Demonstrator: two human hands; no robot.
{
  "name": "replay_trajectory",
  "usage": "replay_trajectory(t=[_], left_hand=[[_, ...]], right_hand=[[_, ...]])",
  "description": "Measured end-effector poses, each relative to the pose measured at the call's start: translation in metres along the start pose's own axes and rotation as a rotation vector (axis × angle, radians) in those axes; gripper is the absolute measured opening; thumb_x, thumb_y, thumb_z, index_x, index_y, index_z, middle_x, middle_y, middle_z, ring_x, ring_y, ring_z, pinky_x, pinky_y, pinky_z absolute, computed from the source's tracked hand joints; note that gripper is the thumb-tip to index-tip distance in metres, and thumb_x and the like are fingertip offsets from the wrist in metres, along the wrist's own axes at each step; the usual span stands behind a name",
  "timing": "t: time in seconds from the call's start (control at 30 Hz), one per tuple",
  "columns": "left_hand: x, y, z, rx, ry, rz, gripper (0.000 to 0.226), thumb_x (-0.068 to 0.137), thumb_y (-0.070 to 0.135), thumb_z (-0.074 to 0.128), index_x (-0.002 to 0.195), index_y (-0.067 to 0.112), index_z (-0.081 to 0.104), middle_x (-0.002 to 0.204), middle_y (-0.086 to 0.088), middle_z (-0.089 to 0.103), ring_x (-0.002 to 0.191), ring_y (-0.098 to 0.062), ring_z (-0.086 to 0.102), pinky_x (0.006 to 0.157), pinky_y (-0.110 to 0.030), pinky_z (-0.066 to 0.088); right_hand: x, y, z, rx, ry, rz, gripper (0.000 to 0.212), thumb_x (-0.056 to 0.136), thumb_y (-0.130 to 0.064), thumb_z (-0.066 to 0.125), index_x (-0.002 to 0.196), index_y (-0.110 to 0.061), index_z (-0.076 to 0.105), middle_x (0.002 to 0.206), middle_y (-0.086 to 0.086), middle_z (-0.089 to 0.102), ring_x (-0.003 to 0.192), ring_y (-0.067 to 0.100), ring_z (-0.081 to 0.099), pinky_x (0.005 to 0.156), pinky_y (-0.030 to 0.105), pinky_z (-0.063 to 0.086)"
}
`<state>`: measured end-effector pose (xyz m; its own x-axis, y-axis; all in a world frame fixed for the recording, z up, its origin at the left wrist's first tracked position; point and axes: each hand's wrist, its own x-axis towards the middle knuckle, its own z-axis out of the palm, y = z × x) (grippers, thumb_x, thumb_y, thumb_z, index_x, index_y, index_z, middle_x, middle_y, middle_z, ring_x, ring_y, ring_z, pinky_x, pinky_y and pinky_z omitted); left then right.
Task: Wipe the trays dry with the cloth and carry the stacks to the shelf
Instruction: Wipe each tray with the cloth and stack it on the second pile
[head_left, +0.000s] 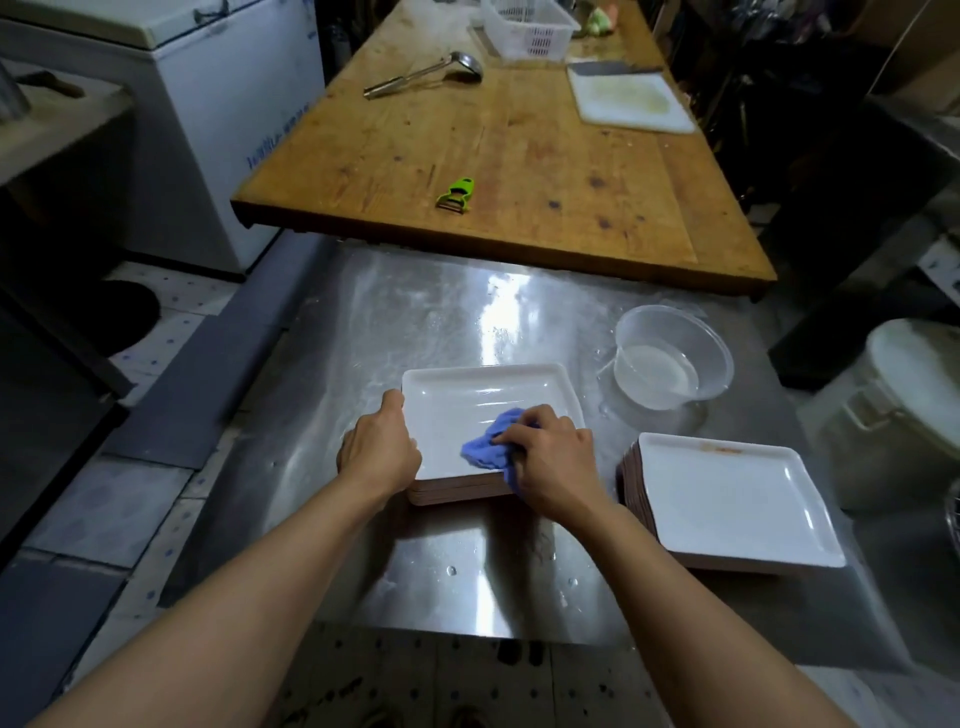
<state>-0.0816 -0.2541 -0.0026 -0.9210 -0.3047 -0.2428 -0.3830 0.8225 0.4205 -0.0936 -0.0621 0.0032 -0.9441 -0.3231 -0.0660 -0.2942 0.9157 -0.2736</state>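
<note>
One clear bowl beside trays.

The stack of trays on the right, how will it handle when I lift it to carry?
The right stack looks many trays deep, so probably heavy for its footprint. The glossy top tray and wet steel table suggest slippery edges, so grip from beneath. The trays look stiff; nested rims should limit sliding, but tilting may shift them.

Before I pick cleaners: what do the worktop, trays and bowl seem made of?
Worktop: likely stainless steel, brushed, mirroring the light. Trays: glossy white on top with brownish edges, probably melamine or plastic, though I cannot be sure. Bowl: clear thin plastic, see-through.
</note>
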Motion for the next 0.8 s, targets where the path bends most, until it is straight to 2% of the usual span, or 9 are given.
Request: replay_trajectory(t=[0.13,0.23,0.3,0.37,0.43,0.5,0.63,0.73,0.8], left_hand=[[-0.005,0.004,-0.003,-0.019,-0.005,-0.008,0.041,0.084,0.010,0.047,0.123,0.013,0.038,0.110,-0.016,0.060,0.098,-0.036,0.056,0.078,-0.041,0.049],[-0.008,0.007,-0.004,0.024,-0.006,-0.020,0.041,0.083,0.011,0.047,0.124,0.013,0.037,0.114,-0.016,0.058,0.100,-0.037,0.055,0.078,-0.040,0.048],[-0.011,0.010,-0.005,0.094,0.030,-0.008,0.044,0.083,0.010,0.049,0.125,0.013,0.037,0.121,-0.013,0.053,0.106,-0.035,0.053,0.076,-0.039,0.042],[-0.018,0.013,-0.002,0.159,0.112,0.064,0.047,0.085,0.012,0.052,0.129,0.016,0.039,0.128,-0.008,0.048,0.114,-0.030,0.047,0.079,-0.039,0.041],[-0.027,0.019,0.007,0.175,0.205,0.222,0.041,0.090,0.021,0.053,0.130,0.019,0.047,0.135,-0.003,0.046,0.122,-0.025,0.040,0.088,-0.039,0.040],[-0.035,0.030,0.017,0.171,0.224,0.382,0.033,0.091,0.031,0.055,0.123,0.021,0.059,0.136,0.001,0.048,0.124,-0.021,0.041,0.090,-0.035,0.038],[-0.040,0.051,0.031,0.369,0.136,0.502,0.031,0.086,0.047,0.058,0.106,0.024,0.064,0.130,0.006,0.048,0.119,-0.018,0.040,0.082,-0.031,0.033],[-0.040,0.057,0.036,0.476,0.117,0.503,0.017,0.090,0.030,0.053,0.098,0.018,0.065,0.117,0.005,0.053,0.112,-0.018,0.043,0.070,-0.028,0.029],[-0.044,0.059,0.034,0.487,0.154,0.583,0.005,0.079,0.011,0.064,0.081,0.013,0.068,0.095,0.001,0.062,0.096,-0.021,0.054,0.059,-0.028,0.032]], right_hand=[[-0.010,0.028,-0.016,-0.087,-0.011,0.058,0.035,0.088,-0.019,0.053,0.121,-0.030,0.058,0.126,0.000,0.044,0.110,0.026,0.042,0.078,0.027,0.029],[-0.016,0.034,-0.021,-0.151,0.009,0.045,0.033,0.089,-0.010,0.051,0.120,-0.019,0.057,0.126,0.005,0.041,0.112,0.026,0.037,0.072,0.027,0.032],[-0.020,0.033,-0.023,-0.142,0.046,0.064,0.032,0.089,-0.009,0.050,0.119,-0.015,0.057,0.125,0.007,0.042,0.114,0.026,0.038,0.077,0.028,0.040],[-0.026,0.035,-0.027,-0.024,0.134,0.126,0.031,0.088,-0.005,0.047,0.115,-0.011,0.059,0.120,0.010,0.046,0.112,0.027,0.042,0.082,0.028,0.041],[-0.033,0.039,-0.033,0.113,0.239,0.168,0.033,0.082,0.001,0.049,0.111,-0.007,0.062,0.114,0.013,0.052,0.108,0.029,0.044,0.078,0.027,0.039],[-0.040,0.045,-0.038,0.203,0.304,0.205,0.029,0.079,0.005,0.051,0.103,-0.003,0.065,0.104,0.017,0.055,0.103,0.031,0.046,0.072,0.024,0.032],[-0.050,0.051,-0.041,0.331,0.309,0.268,0.025,0.082,0.004,0.049,0.098,-0.001,0.067,0.103,0.018,0.056,0.104,0.030,0.045,0.079,0.030,0.039],[-0.057,0.055,-0.041,0.384,0.329,0.327,0.024,0.081,0.004,0.053,0.100,-0.001,0.067,0.105,0.019,0.056,0.105,0.031,0.046,0.082,0.029,0.039],[-0.060,0.058,-0.042,0.415,0.337,0.350,0.022,0.080,0.004,0.053,0.097,0.000,0.067,0.103,0.020,0.058,0.103,0.032,0.048,0.083,0.030,0.040]])
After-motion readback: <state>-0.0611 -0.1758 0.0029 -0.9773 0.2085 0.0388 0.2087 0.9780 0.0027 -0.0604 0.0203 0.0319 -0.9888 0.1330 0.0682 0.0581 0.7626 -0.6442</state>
